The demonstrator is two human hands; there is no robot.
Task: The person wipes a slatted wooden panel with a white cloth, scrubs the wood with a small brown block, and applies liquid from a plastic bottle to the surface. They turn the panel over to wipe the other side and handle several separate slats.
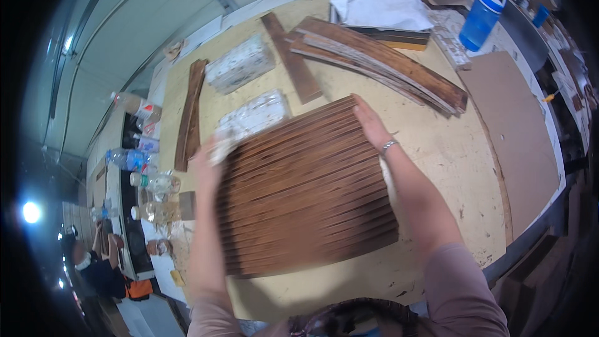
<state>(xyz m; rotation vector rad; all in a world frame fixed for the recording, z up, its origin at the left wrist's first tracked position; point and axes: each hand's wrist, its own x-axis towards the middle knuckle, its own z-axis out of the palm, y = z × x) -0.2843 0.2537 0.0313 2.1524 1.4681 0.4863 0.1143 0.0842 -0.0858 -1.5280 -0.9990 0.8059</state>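
"Between your two hands, over the middle of the tabletop (465, 168), you have one stack of brown slats (306, 181)."

"Are both your hands closed on it?"

"Yes. Your left grip (208, 163) clasps its left side, your right grip (373, 126) its right side. Whether you have it lifted or resting, I cannot tell."

"Can you count the slats?"

"Not from here: motion blurs them, worst toward the edge nearest you. The whitish material (223, 148) at your left fingers is hard to make out too."

"What lies around it?"

"Just beyond your stack, two speckled white blocks (240, 63); the stack's far edge partly covers the nearer one. Past those, you have one single board (293, 65), at least two boards to your left (189, 115), and a fanned pile of at least three boards (405, 62) to your right."

"And farther out?"

"One white cloth (384, 9), one blue bottle (479, 22), one brown cardboard sheet (521, 150). To your left, at least five clear bottles (156, 182), overlapping. Beyond them one co-worker (103, 278), dim near the rim."
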